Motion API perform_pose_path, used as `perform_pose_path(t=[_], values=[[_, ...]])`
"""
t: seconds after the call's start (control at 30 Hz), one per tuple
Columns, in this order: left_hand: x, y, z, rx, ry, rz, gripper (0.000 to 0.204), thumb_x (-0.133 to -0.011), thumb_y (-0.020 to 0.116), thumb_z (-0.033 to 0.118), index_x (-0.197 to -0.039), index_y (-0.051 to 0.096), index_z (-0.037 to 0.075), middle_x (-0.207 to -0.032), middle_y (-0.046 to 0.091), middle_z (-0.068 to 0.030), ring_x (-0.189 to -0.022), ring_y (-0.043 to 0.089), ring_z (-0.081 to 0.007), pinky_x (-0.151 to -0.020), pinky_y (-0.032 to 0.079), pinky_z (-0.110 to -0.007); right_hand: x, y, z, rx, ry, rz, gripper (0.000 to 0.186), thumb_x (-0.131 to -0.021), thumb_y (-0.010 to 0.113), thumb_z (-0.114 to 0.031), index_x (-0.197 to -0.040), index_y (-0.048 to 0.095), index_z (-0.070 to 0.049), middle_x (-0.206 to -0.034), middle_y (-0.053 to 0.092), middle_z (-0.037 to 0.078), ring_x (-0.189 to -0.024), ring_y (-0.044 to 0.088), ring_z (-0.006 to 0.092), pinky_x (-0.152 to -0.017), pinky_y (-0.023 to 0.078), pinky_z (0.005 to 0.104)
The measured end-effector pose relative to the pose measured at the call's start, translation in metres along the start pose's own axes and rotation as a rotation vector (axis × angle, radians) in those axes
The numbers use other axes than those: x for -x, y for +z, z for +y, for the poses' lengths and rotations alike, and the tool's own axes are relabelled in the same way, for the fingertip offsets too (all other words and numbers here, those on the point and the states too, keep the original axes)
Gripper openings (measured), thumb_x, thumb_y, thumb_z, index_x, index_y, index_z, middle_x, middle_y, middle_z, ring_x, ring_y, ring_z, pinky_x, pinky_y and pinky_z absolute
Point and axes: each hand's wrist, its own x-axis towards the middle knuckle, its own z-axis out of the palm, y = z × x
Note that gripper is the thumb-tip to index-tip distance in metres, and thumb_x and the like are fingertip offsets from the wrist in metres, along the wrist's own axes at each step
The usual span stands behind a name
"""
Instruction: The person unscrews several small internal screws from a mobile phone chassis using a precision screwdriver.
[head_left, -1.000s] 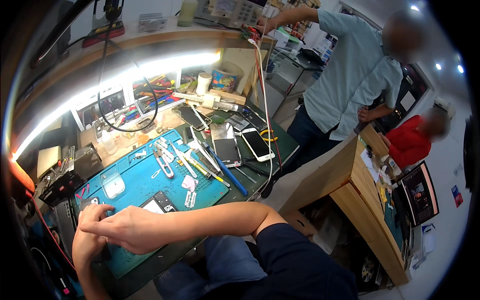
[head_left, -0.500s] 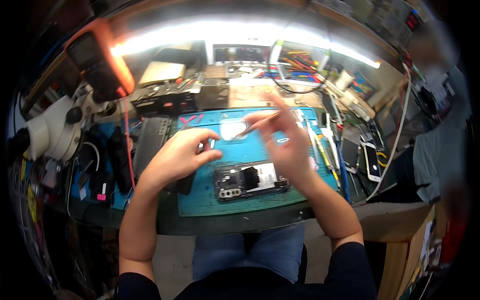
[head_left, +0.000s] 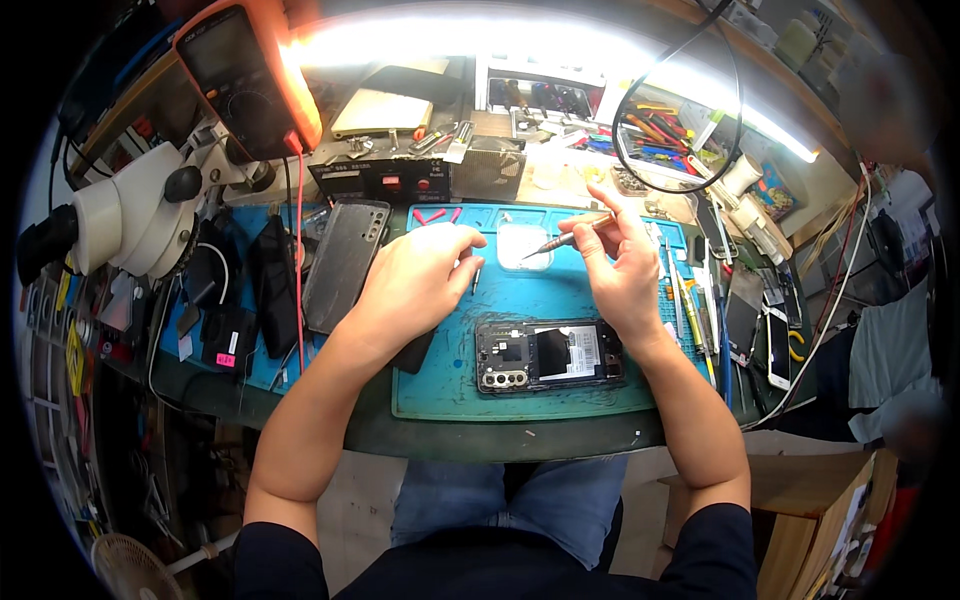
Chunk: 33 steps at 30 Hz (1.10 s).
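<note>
My right hand (head_left: 622, 265) grips a slim screwdriver-like tool (head_left: 590, 224), its tip over a small clear plastic box (head_left: 515, 262) on the blue mat (head_left: 438, 385). My left hand (head_left: 425, 275) is closed at the left of that box, with a small metal piece (head_left: 475, 283) at its fingertips, mostly hidden. Below and between my hands lies an opened phone (head_left: 505, 360) with camera rings and a labelled inner part. A dark phone back (head_left: 342, 265) lies left of my left hand. Pink strips (head_left: 432, 216) lie near the mat's back edge.
A microscope (head_left: 128, 220) and an orange multimeter (head_left: 298, 100) stand at left. A black device (head_left: 380, 180), lit shelf of tools (head_left: 660, 128) and hanging cable loop (head_left: 735, 130) line the back. Tools (head_left: 705, 330) and a white phone (head_left: 778, 350) crowd the right. A co-worker (head_left: 885, 330) shows at far right.
The view has swung left and down from the co-workers to the mat. My hands have separated. My right hand now steadies the tool over the clear box; my left moved slightly up.
</note>
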Motion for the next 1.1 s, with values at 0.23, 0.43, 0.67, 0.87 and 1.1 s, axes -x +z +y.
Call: perform_pose_path(t=[0.23, 0.43, 0.67, 0.87, 1.1], values=[[0.000, 0.002, 0.000, -0.012, 0.032, 0.008, 0.022, -0.094, 0.075, 0.016, -0.114, 0.074, 0.007, -0.094, 0.075, -0.0108, -0.079, 0.071, -0.0251, -0.074, 0.056, -0.038, 0.001, 0.002, 0.002, -0.004, -0.045, -0.032, 0.046, -0.102, 0.067, -0.003, -0.146, 0.054, 0.001, -0.103, 0.080, 0.015, -0.098, 0.078, 0.0201, -0.092, 0.060, 0.0338], [-0.003, 0.011, 0.003, 0.125, 0.104, 0.049, 0.028, -0.090, 0.080, 0.011, -0.117, 0.075, 0.006, -0.100, 0.074, -0.0093, -0.080, 0.071, -0.0234, -0.073, 0.056, -0.036, 0.003, 0.001, -0.015, -0.039, -0.071, 0.003, 0.048, -0.102, 0.067, -0.003, -0.148, 0.052, 0.001, -0.104, 0.080, 0.015, -0.099, 0.077, 0.0190, -0.093, 0.059, 0.0336], [-0.007, 0.026, -0.001, 0.181, 0.163, 0.099, 0.018, -0.088, 0.083, 0.010, -0.104, 0.078, 0.004, -0.091, 0.071, -0.0080, -0.077, 0.068, -0.0207, -0.068, 0.053, -0.034, 0.006, 0.002, -0.017, -0.080, -0.140, -0.041, 0.049, -0.102, 0.067, -0.002, -0.148, 0.051, 0.002, -0.105, 0.079, 0.015, -0.098, 0.077, 0.0187, -0.094, 0.059, 0.0337], [-0.007, 0.022, 0.002, 0.235, 0.110, 0.099, 0.015, -0.087, 0.086, 0.013, -0.091, 0.076, 0.003, -0.078, 0.067, -0.0054, -0.066, 0.059, -0.0146, -0.061, 0.048, -0.031, 0.007, -0.001, -0.024, -0.043, -0.178, -0.041, 0.049, -0.103, 0.067, -0.002, -0.149, 0.050, 0.002, -0.106, 0.079, 0.015, -0.098, 0.077, 0.0181, -0.093, 0.058, 0.0336], [-0.004, 0.020, 0.005, 0.227, 0.170, 0.126, 0.018, -0.085, 0.087, 0.013, -0.087, 0.073, 0.003, -0.079, 0.067, -0.0053, -0.068, 0.059, -0.0170, -0.062, 0.049, -0.032, 0.009, -0.005, -0.031, -0.006, -0.190, -0.079, 0.050, -0.103, 0.066, -0.003, -0.150, 0.049, 0.003, -0.106, 0.079, 0.013, -0.099, 0.076, 0.0170, -0.093, 0.058, 0.0331]])
